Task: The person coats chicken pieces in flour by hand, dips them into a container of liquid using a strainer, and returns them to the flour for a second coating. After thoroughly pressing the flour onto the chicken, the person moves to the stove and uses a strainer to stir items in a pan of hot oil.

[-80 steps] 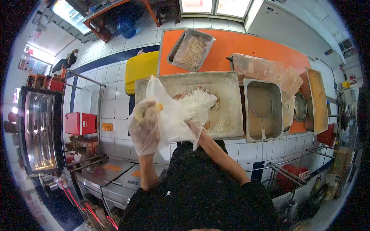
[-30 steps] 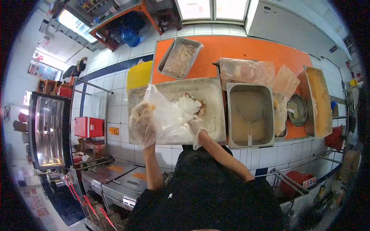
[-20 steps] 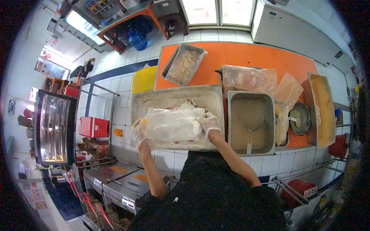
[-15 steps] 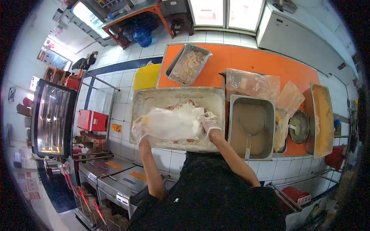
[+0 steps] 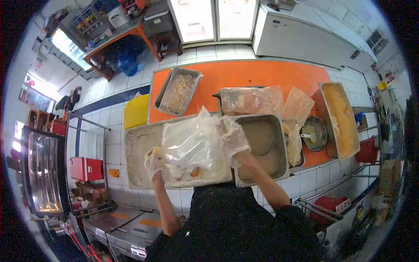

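Orange counter [image 5: 262, 74], gloved hands raised, gripping plastic bag [image 5: 192, 142] over tray [image 5: 137, 144]

A clear plastic bag [image 5: 192, 142], dusted white inside, sits between translucent gloves on the left hand [image 5: 153, 160] and right hand [image 5: 231, 135]. At twelve o'clock of it lies an orange counter [image 5: 262, 74], at ten o'clock a yellow board [image 5: 136, 111], and at eight o'clock a red box [image 5: 85, 169]. The white tiles [image 5: 109, 126] carry a navy stripe [image 5: 113, 98]. The person's top [image 5: 235, 227] is black.
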`<state>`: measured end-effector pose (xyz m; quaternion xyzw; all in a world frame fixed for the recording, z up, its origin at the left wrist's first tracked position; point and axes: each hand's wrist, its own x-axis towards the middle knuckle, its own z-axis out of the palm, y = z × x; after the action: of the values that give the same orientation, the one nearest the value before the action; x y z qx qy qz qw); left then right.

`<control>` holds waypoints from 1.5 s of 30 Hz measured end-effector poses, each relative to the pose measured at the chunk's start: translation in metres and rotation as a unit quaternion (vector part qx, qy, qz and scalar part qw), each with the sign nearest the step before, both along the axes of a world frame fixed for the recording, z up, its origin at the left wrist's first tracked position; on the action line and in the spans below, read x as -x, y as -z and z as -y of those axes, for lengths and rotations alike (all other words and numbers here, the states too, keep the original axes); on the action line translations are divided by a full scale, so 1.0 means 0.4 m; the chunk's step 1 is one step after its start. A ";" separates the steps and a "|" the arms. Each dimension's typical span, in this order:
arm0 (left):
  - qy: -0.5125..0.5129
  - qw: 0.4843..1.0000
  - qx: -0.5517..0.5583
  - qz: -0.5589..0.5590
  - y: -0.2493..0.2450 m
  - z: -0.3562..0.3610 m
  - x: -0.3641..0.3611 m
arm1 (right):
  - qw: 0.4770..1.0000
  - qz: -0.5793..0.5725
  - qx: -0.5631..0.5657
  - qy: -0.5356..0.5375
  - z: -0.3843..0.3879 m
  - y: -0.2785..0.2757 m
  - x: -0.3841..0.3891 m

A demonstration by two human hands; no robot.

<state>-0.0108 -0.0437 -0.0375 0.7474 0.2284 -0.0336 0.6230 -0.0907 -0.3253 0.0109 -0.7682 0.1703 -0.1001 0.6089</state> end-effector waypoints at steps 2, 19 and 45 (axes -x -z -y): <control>0.104 0.987 -0.052 0.110 0.063 0.029 -0.011 | 0.999 0.039 -0.016 -0.014 0.095 -0.030 -0.007; 0.316 0.912 -0.218 0.145 0.113 0.129 0.090 | 0.975 0.024 0.175 0.138 0.717 0.124 -0.059; 0.153 0.891 0.399 -0.155 -0.068 0.211 -0.003 | 0.946 0.238 -0.205 0.076 0.296 0.091 -0.048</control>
<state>-0.0095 -0.1282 -0.0103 0.4463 0.1726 -0.3324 0.8127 -0.0716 -0.4438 -0.0256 -0.5650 0.0949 -0.2888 0.7670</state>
